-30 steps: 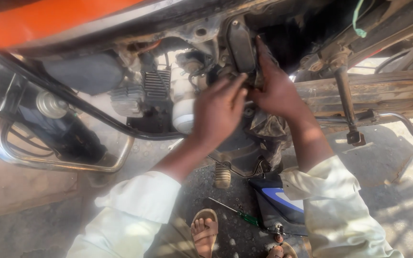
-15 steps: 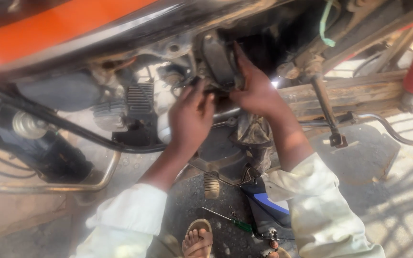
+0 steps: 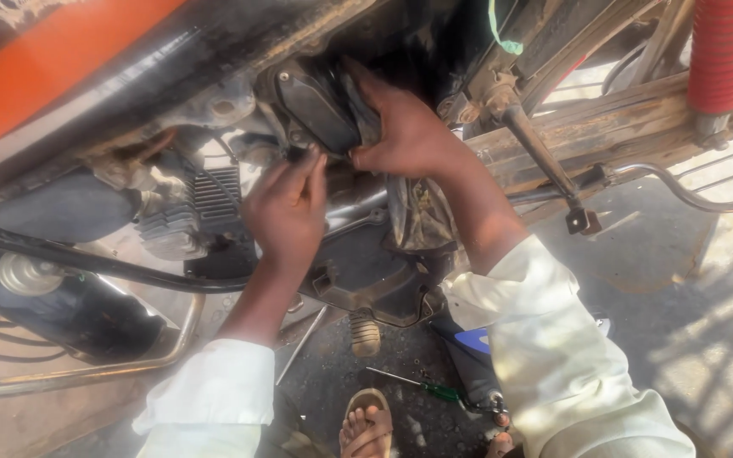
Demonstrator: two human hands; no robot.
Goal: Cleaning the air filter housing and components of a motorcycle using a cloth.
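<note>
Dark oval cover (image 3: 320,106) sits on motorcycle engine, under orange tank (image 3: 53,64). Left hand (image 3: 286,212): fingers pinched at cover's lower edge. Right hand (image 3: 409,131): fingers curled round cover's right side, gripping it. Advice: support cover evenly both sides, keep it square to seat, avoid prying one edge. Hidden: fasteners, mating face, anything pinched under left fingertips. Green-handled screwdriver (image 3: 422,388) lies on ground near sandalled foot (image 3: 366,424).

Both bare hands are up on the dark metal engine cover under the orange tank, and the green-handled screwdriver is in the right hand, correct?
Not quite. The head view shows the green-handled screwdriver lying on the ground by the sandalled foot, in neither hand. The left hand and right hand are both up on the dark metal engine cover under the orange tank.
</note>
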